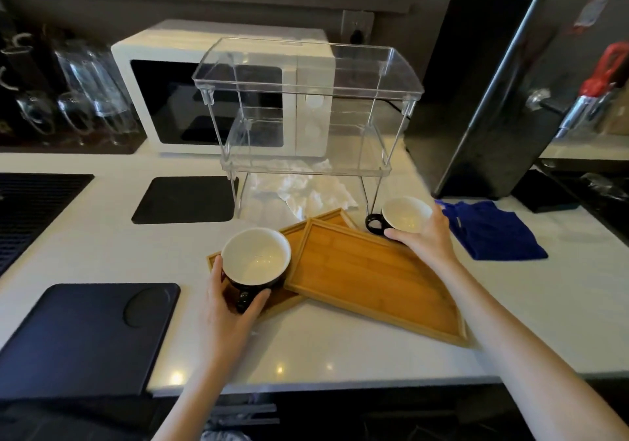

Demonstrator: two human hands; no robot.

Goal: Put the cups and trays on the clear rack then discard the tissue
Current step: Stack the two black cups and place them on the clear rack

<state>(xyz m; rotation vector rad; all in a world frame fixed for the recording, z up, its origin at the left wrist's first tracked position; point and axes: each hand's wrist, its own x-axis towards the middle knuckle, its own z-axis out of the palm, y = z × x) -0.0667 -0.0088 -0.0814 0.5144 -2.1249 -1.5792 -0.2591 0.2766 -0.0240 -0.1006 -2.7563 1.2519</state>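
Observation:
Two wooden trays lie overlapped on the white counter: the upper tray (374,277) rests partly on the lower tray (286,236). My left hand (231,308) grips a black cup with a white inside (255,260) that sits on the lower tray's near-left part. My right hand (425,236) holds a second black-and-white cup (405,214) by its body, just past the upper tray's far corner. The clear two-tier rack (306,107) stands behind the trays, both shelves bare. A crumpled white tissue (303,192) lies under the rack.
A white microwave (163,97) stands behind the rack. A folded blue cloth (493,233) lies to the right, a black mat (183,199) to the left, a dark board (85,335) at the near left. Glassware (78,93) stands far left, a dark appliance (493,100) far right.

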